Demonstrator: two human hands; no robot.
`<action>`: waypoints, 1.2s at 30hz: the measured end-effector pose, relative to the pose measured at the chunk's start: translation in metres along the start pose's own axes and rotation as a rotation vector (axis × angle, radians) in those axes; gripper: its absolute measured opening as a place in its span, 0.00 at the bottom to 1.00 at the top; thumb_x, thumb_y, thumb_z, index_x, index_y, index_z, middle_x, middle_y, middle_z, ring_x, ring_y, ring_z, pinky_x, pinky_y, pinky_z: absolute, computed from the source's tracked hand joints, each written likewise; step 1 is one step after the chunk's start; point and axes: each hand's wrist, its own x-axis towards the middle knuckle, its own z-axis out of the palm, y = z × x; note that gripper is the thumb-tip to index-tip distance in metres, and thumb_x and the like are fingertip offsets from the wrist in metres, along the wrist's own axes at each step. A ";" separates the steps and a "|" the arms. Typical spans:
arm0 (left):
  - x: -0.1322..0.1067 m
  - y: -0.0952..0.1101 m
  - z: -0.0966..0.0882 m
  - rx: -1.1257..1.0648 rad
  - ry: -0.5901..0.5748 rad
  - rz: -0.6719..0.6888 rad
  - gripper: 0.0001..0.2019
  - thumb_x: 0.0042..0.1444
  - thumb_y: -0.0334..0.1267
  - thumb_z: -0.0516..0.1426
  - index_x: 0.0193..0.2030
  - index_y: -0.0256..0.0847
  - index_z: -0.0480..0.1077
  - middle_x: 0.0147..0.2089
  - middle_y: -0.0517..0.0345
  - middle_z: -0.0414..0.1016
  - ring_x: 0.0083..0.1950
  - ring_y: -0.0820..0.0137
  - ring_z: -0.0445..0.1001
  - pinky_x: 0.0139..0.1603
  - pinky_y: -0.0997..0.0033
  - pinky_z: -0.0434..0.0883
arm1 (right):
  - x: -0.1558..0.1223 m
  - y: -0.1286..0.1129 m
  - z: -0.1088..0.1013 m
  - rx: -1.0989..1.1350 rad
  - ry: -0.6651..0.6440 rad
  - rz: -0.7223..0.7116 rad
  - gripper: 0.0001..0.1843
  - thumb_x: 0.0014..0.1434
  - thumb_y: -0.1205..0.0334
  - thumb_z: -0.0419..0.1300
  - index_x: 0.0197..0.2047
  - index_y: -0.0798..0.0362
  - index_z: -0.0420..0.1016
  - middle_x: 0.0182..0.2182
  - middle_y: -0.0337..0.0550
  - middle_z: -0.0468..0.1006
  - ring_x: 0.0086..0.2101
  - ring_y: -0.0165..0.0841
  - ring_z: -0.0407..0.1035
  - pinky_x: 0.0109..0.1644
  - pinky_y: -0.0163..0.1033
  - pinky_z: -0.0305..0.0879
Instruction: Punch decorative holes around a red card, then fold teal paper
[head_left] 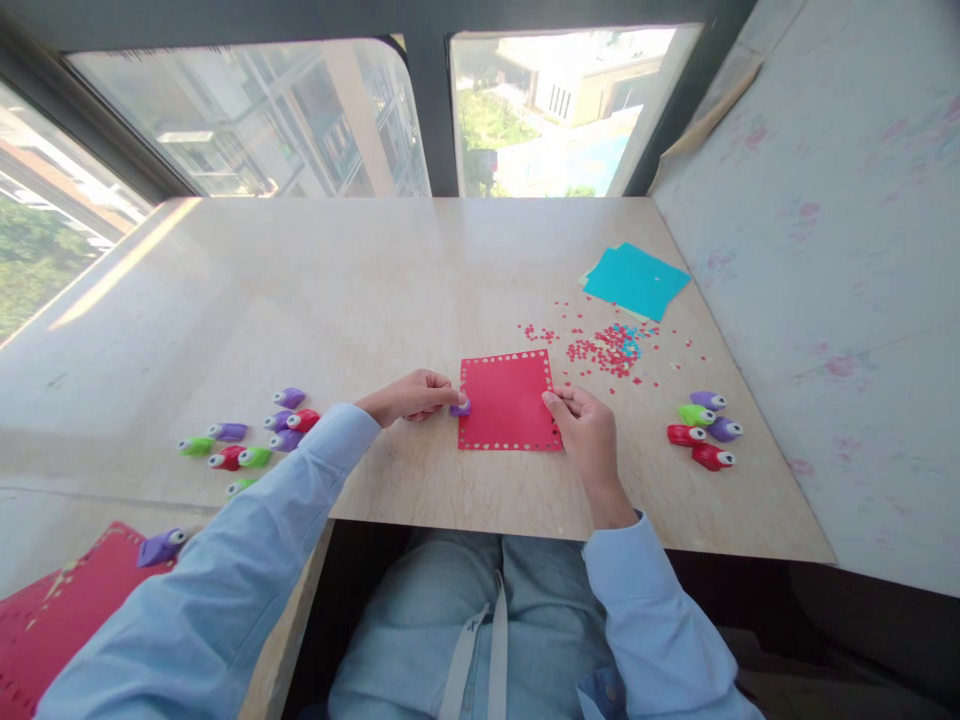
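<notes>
A red paper square (508, 400) with small holes punched along its edges lies flat on the beige table (360, 290). My left hand (409, 395) is closed around a small purple punch (460, 407) pressed against the sheet's left edge. My right hand (586, 430) pinches the sheet's right edge, fingers curled, holding it down.
Several small purple, red and green punches (251, 440) lie at the left, and a few more punches (703, 430) at the right. Red and blue confetti (604, 348) is scattered behind the sheet. Blue paper sheets (636, 280) lie at the back right. More red paper (56, 610) with a purple punch (160, 547) sits at the lower left.
</notes>
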 end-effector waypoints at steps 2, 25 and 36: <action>0.000 0.001 0.000 -0.006 -0.009 0.002 0.25 0.48 0.52 0.65 0.20 0.42 0.54 0.17 0.67 0.53 0.17 0.80 0.51 0.17 0.75 0.44 | 0.000 0.000 0.000 0.001 0.002 0.000 0.19 0.57 0.48 0.61 0.42 0.54 0.81 0.37 0.50 0.85 0.35 0.41 0.78 0.39 0.42 0.71; 0.001 0.011 0.008 -0.073 0.211 -0.118 0.24 0.40 0.43 0.70 0.18 0.42 0.56 0.11 0.70 0.50 0.14 0.80 0.49 0.15 0.77 0.42 | 0.000 -0.001 0.000 0.007 0.004 0.003 0.18 0.58 0.49 0.60 0.41 0.54 0.81 0.37 0.50 0.84 0.36 0.42 0.78 0.40 0.42 0.71; -0.001 -0.002 0.016 -0.146 0.287 -0.077 0.27 0.40 0.44 0.71 0.17 0.43 0.52 0.12 0.72 0.49 0.14 0.80 0.51 0.15 0.77 0.44 | -0.002 -0.004 -0.001 0.003 0.011 0.024 0.19 0.57 0.48 0.61 0.41 0.54 0.81 0.37 0.51 0.84 0.36 0.42 0.78 0.41 0.44 0.71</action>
